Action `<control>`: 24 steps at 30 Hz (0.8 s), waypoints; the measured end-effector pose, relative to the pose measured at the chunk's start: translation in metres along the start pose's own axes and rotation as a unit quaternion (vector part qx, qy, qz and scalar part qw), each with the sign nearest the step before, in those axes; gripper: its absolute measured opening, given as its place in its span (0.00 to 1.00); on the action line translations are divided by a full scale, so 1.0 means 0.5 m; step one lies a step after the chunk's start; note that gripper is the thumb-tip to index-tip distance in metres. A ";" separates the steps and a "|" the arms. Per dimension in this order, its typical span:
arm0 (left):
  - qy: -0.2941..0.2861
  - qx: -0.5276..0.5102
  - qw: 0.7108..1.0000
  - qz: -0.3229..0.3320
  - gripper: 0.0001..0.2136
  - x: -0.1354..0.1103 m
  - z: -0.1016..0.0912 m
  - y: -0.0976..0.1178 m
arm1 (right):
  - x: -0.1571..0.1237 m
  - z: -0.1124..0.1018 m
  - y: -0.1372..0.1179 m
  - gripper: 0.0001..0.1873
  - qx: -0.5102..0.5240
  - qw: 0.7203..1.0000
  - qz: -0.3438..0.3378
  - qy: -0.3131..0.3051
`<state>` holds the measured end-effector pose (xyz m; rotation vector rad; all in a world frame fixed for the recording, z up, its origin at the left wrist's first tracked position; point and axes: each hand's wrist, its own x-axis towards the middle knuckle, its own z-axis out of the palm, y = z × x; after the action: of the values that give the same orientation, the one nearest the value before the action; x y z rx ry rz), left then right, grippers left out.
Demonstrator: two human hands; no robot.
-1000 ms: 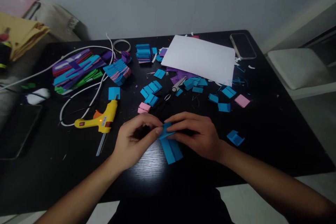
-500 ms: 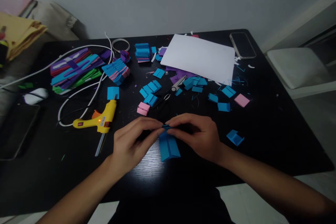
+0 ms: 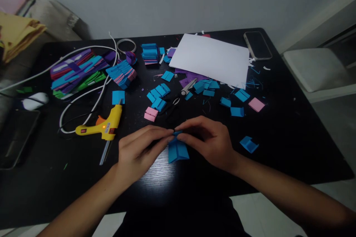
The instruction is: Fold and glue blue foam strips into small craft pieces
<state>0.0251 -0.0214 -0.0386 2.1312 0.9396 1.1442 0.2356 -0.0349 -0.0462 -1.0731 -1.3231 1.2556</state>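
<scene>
A creased piece of blue paper point(image 3: 178, 152) is held up over the front of the table, its top edge between both hands. My left hand point(image 3: 143, 146) pinches that edge from the left with thumb and index finger. From the other side my right hand point(image 3: 210, 140) has its thumb against the paper, with the index finger just above. The fingertips hide part of the fold. Beyond the hands lie scissors point(image 3: 189, 86), a folded pink paper piece point(image 3: 150, 114) and several folded blue pieces point(image 3: 158, 94). One blue piece point(image 3: 249, 144) rests right of my right hand.
A yellow glue gun point(image 3: 107, 127), its light on, lies at left with a white cable point(image 3: 61, 116) looping behind it. Bundled colored paper strips point(image 3: 79, 70), a white sheet point(image 3: 210, 57) and a phone point(image 3: 257, 45) are farther back on the black table point(image 3: 292, 148).
The blue paper's lower end has risen and looks shorter as its top edge folds over. My right index finger has lifted slightly. The whole view has shifted a little.
</scene>
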 end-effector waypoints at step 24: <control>-0.055 0.001 0.998 0.006 0.07 -0.003 -0.003 -0.010 | 0.025 -0.027 0.007 0.06 0.070 0.987 0.129 -0.071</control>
<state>0.0217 -0.0191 -0.0422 2.1803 0.8802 1.0208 0.2473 -0.0206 -0.0488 -1.0967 -1.2080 1.6194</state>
